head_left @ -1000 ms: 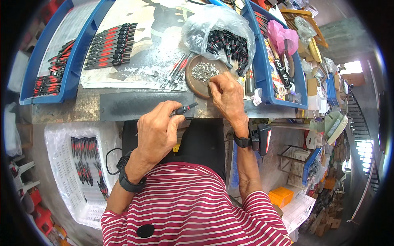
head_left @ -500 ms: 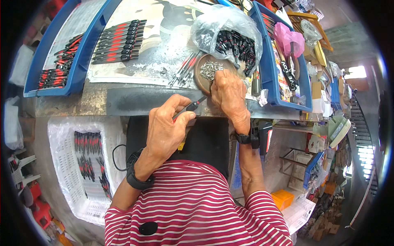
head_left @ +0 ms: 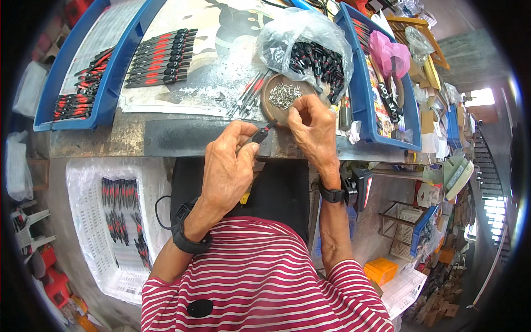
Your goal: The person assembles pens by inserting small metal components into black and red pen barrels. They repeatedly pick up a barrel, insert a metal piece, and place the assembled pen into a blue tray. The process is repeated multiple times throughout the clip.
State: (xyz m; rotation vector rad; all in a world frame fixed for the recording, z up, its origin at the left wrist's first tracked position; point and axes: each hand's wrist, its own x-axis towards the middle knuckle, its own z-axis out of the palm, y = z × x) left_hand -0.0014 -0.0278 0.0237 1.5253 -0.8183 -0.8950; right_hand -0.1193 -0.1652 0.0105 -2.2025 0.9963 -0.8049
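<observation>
Between the thumb and fingers of my left hand (head_left: 225,169) is a black pen-like tool (head_left: 260,135), its thin tip slanting up to the right, just off the table's front edge. My right hand (head_left: 315,135) is closed in a pinch beside the round brown dish (head_left: 267,108); whatever its fingertips hold is too small to make out. Small silvery metal pieces (head_left: 283,95) lie heaped in that dish. Left of it, several thin red-and-metal rods (head_left: 250,94) lie on the table. Behind the dish, a clear plastic bag (head_left: 276,34) spills small black parts (head_left: 316,62).
A row of black-and-red pen-like tools (head_left: 161,58) lies on the table sheet. Blue trays stand left (head_left: 105,108) and right (head_left: 381,138); the right one carries a pink bag (head_left: 389,51). Below left is a white plastic-lined basket (head_left: 83,232) with more such tools.
My right hand has drawn back from the metal pieces, with its fingers pinched and turned toward the left hand. My left hand has shifted slightly, still holding the black pen-like tool.
</observation>
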